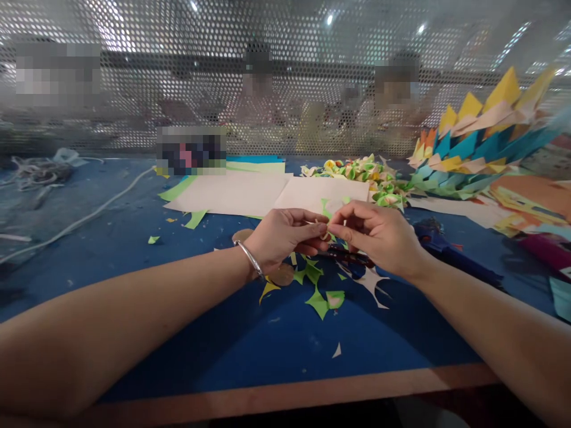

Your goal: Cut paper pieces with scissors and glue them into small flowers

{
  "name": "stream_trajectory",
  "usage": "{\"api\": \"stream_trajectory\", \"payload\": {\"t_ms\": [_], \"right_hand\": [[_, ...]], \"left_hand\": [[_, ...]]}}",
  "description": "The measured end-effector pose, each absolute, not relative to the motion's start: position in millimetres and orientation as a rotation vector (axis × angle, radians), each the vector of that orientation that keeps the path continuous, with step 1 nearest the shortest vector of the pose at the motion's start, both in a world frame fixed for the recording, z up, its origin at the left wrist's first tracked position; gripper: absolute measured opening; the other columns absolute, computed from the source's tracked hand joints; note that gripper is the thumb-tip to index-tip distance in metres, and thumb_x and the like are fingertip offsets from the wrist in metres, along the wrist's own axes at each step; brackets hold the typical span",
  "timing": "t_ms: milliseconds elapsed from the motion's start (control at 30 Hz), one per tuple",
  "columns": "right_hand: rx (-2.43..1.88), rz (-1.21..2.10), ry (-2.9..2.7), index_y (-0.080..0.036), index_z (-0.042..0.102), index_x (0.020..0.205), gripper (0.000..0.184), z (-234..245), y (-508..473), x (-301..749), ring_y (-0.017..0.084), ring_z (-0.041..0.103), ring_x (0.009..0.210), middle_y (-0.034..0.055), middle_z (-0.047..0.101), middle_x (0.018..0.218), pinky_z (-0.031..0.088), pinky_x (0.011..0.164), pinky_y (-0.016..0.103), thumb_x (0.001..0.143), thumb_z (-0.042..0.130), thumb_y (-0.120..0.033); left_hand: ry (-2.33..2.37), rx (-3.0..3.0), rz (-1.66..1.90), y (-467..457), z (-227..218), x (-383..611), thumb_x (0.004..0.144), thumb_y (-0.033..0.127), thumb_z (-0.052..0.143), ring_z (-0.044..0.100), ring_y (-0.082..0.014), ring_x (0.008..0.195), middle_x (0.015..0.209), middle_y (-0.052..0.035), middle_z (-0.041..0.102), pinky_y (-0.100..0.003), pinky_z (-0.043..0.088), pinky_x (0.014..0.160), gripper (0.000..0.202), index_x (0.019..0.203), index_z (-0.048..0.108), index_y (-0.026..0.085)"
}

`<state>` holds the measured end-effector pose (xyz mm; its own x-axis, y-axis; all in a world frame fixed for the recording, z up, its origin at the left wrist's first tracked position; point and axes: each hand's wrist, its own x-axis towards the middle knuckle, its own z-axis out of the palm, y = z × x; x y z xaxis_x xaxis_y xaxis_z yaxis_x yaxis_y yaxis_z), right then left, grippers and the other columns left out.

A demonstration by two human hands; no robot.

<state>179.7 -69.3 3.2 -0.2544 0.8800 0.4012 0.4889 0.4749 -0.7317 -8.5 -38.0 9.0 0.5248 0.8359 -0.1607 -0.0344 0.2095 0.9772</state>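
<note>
My left hand [285,238] and my right hand [377,235] meet above the blue table [187,333], fingertips pinched together on a small pale piece of paper [322,226] with a bit of green behind it. Both hands are closed in a pinch on it. A silver bangle [250,258] rings my left wrist. Beneath the hands lie green, yellow and white paper scraps [319,297]. Dark scissors [352,257] lie partly hidden under my right hand.
Pale paper sheets [250,193] lie beyond the hands. A heap of small folded paper flowers [366,175] and a big spiked paper construction [473,148] stand at the back right. A blue glue gun [450,252] lies right. A white cable [80,220] crosses left. People sit behind a perforated screen [285,77].
</note>
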Motion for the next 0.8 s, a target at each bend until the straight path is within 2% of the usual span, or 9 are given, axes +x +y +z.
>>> {"api": "stream_trajectory", "payload": {"t_ms": [100,233,500,667,800], "right_hand": [[-1.135,0.617,-1.898,-0.019,0.062,0.083,0.017,3.6,-69.8,179.6,0.007,0.049,0.05,-0.0019,0.058,0.069,0.039,0.047,0.022,0.087,0.067,-0.035],[-1.141,0.634,-1.873,-0.019,0.062,0.082,0.019,5.1,-70.6,179.8,0.006,0.051,0.049,-0.002,0.059,0.07,0.04,0.046,0.022,0.085,0.07,-0.036],[-1.161,0.656,-1.848,-0.019,0.063,0.081,0.021,5.2,-70.1,178.5,0.007,0.052,0.047,-0.0023,0.06,0.068,0.039,0.044,0.022,0.083,0.072,-0.039],[-1.151,0.672,-1.83,-0.019,0.064,0.081,0.021,4.8,-70.0,178.5,0.006,0.052,0.047,-0.0025,0.061,0.07,0.04,0.044,0.021,0.081,0.074,-0.038],[-1.169,0.713,-1.824,-0.02,0.064,0.081,0.023,7.1,-71.0,176.9,0.006,0.052,0.046,-0.0022,0.062,0.07,0.039,0.043,0.021,0.08,0.075,-0.04]], "left_hand": [[0.783,1.259,0.733,-37.6,7.2,-8.7,0.087,0.011,0.064,0.069,-0.0109,0.064,0.068,-0.0009,0.07,-0.023,0.051,0.064,0.024,0.11,0.06,0.012],[0.735,1.281,0.744,-38.3,7.9,-9.1,0.087,0.008,0.061,0.069,-0.0115,0.066,0.068,0.0004,0.069,-0.025,0.052,0.068,0.034,0.119,0.053,0.013],[0.818,1.313,0.815,-38.4,6.8,-10.0,0.086,0.011,0.064,0.069,-0.0134,0.069,0.071,0.0009,0.067,-0.024,0.05,0.063,0.033,0.115,0.049,0.017],[0.73,1.335,0.802,-42.5,8.5,-7.8,0.086,0.006,0.061,0.07,-0.0156,0.07,0.069,0.0032,0.063,-0.029,0.055,0.07,0.046,0.125,0.039,0.016],[0.663,1.414,0.785,-43.9,7.8,-6.4,0.086,0.003,0.057,0.067,-0.0132,0.067,0.068,0.0041,0.061,-0.027,0.054,0.069,0.05,0.13,0.036,0.015]]}}
